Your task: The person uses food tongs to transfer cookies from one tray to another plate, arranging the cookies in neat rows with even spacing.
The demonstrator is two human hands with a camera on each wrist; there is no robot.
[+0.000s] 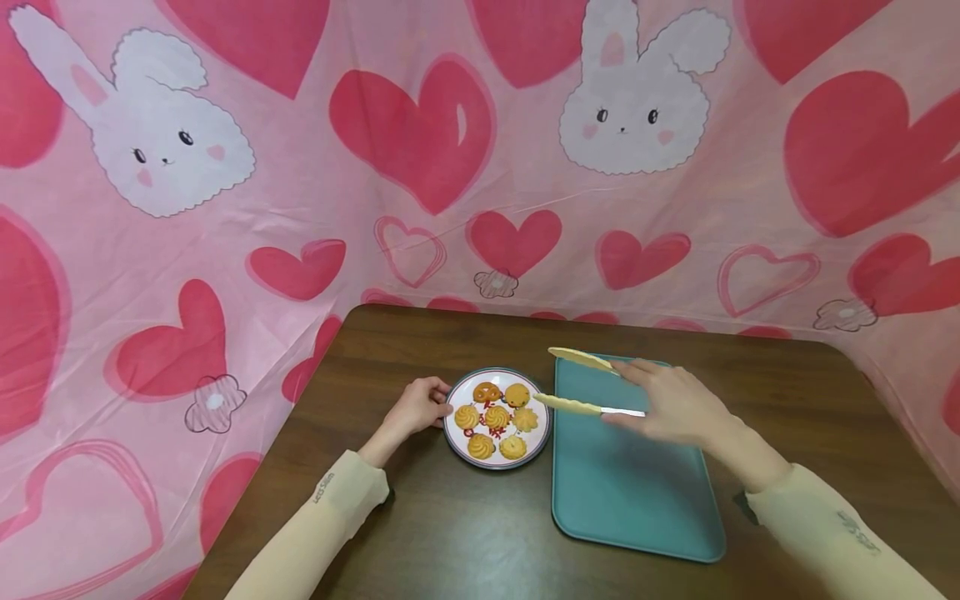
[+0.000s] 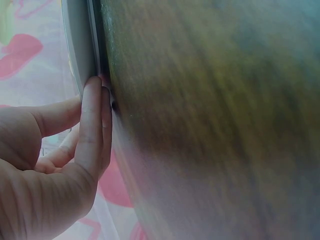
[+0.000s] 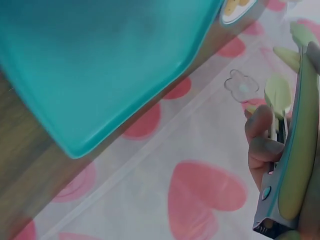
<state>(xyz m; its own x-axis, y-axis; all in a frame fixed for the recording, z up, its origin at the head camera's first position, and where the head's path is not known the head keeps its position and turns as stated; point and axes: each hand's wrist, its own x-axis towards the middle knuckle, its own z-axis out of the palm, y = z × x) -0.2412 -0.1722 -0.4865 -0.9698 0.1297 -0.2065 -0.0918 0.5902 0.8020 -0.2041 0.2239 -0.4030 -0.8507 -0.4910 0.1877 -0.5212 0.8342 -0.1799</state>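
A white plate (image 1: pixel 455 435) with a dark outer edge holds several golden cookies (image 1: pixel 497 417) of different shapes. My left hand (image 1: pixel 416 410) holds the plate's left edge. In the left wrist view the thumb lies against the plate's side (image 2: pixel 79 45), with the fingers at its underside. Over the teal tray (image 1: pixel 630 492), my right hand (image 1: pixel 682 404) grips a pair of tongs (image 1: pixel 573 405) with pale yellow tips and metal arms. Those tips stand apart and point left, the nearer one by the plate's right edge. Nothing is between them. Fingers (image 3: pixel 261 135) wrap the tongs in the right wrist view.
Plate and tray lie side by side on a brown wooden table (image 1: pixel 420 533). Behind and to the sides hangs a pink cloth (image 1: pixel 525 192) printed with hearts and rabbits, close to the table's far edge.
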